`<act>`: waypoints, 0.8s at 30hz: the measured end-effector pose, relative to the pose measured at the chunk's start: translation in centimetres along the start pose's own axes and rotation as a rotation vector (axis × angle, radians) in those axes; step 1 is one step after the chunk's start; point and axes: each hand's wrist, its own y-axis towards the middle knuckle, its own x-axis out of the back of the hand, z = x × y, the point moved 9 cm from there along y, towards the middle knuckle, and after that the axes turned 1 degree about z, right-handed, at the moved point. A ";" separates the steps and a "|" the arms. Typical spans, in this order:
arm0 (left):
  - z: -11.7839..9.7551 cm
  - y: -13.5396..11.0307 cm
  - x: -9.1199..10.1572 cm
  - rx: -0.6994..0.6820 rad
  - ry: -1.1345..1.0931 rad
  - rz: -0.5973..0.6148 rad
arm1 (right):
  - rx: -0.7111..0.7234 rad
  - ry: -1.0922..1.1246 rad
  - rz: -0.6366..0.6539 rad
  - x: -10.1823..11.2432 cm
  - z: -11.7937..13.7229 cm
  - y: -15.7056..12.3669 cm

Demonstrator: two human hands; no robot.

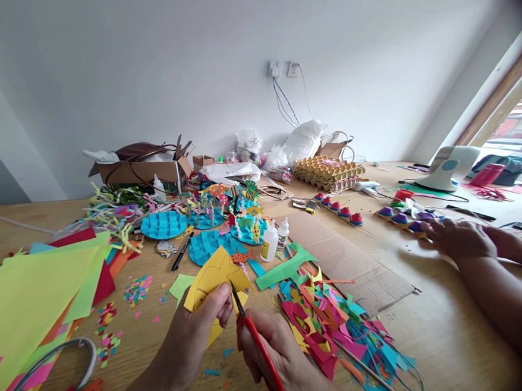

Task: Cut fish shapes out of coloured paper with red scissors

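Note:
My left hand [198, 331] pinches a yellow paper cut-out [216, 276], held up over the wooden table [435, 326]. My right hand [276, 355] is closed round red-handled scissors [262, 350], whose dark blades point up into the yellow paper's lower edge. Both hands sit low in the middle of the head view. A heap of coloured paper scraps [328, 328] lies just right of my right hand.
Coloured paper sheets [39, 282] are stacked at the left. Blue pleated paper discs [163, 224], two glue bottles [269, 242], a black pen [182, 251] and a cardboard sheet [341, 261] lie ahead. Egg trays [328, 171] and a cardboard box [138, 168] stand farther back. Another person's hands [458, 238] rest at the right.

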 end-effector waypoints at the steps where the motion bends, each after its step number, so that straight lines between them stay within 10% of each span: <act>1: 0.0 0.0 0.0 0.000 -0.003 -0.003 | -0.014 0.018 0.001 0.0 0.0 0.0; 24: -0.4 0.2 0.3 0.028 0.114 0.094 | 0.039 -0.068 0.028 0.1 0.1 0.0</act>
